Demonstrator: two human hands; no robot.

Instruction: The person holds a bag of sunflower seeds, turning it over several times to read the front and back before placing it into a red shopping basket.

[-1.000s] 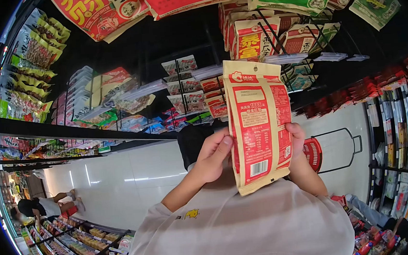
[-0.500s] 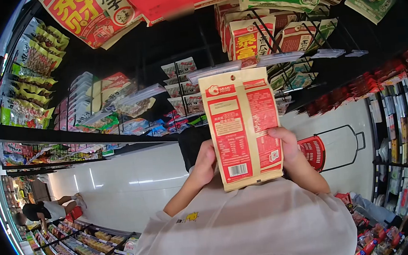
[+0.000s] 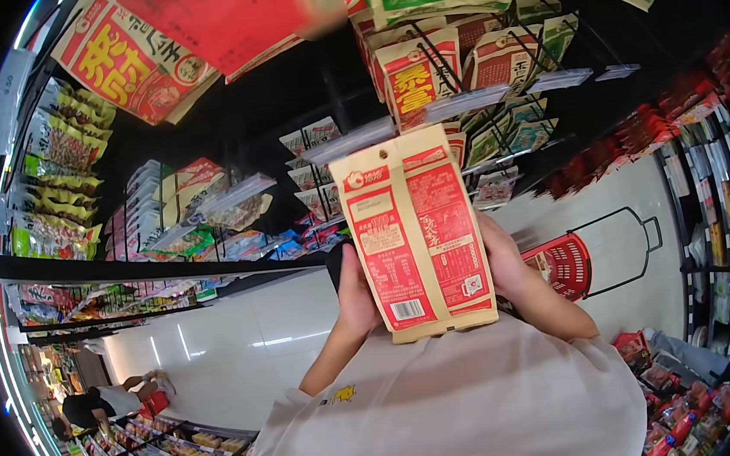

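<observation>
A tan and red snack bag (image 3: pixel 413 232) is held upright in front of my chest, its printed back with a barcode facing me. My left hand (image 3: pixel 356 294) grips its left edge and my right hand (image 3: pixel 503 257) grips its right edge. Behind the bag hang rows of similar snack bags (image 3: pixel 414 76) on wire hooks.
Black shelves with packaged snacks (image 3: pixel 63 150) rise on the left. A red shopping basket (image 3: pixel 566 262) with a black handle stands on the white floor to the right. Shelves of small goods (image 3: pixel 728 205) line the right side. Another person (image 3: pixel 103 405) bends by a low shelf far left.
The bag has shifted left and lower and tilted slightly. My left hand has slid partly behind its edge. The view has turned a little.
</observation>
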